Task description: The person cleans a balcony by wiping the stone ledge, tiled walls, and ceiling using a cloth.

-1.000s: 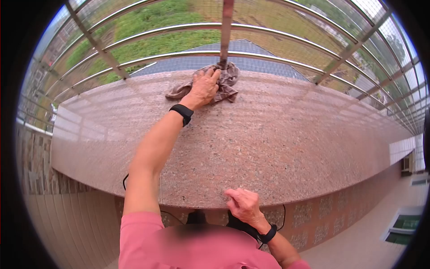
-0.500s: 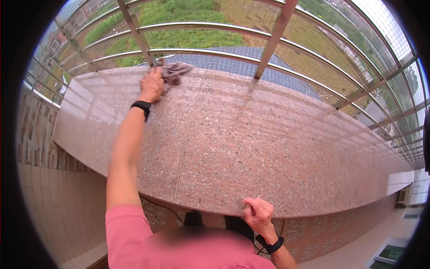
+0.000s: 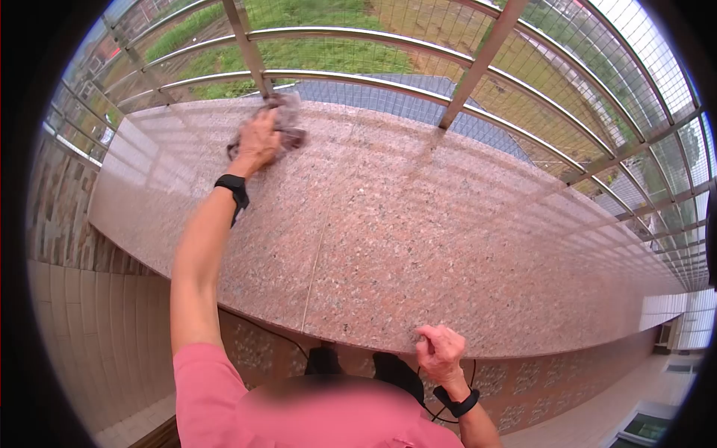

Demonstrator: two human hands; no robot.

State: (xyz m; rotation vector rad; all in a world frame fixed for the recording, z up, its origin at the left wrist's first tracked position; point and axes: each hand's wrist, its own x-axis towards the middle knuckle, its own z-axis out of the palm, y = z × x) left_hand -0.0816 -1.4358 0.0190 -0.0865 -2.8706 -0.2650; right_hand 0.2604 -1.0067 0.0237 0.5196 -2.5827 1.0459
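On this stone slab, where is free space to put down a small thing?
The widest free patch of the stone slab lies between the left hand and the right hand, extending rightward along the railing. Another lies between the left arm and the slab's left end. It is crowded at the far edge, around the left hand and cloth.

Pink short-sleeved fabric shirt [image 3: 336, 418], 6 o'clock. Left hand [image 3: 258, 142]: flat black wristband [image 3: 236, 191], 9–10 o'clock. Right hand [image 3: 441, 354]: matching dark strap [image 3: 466, 404], 5 o'clock.
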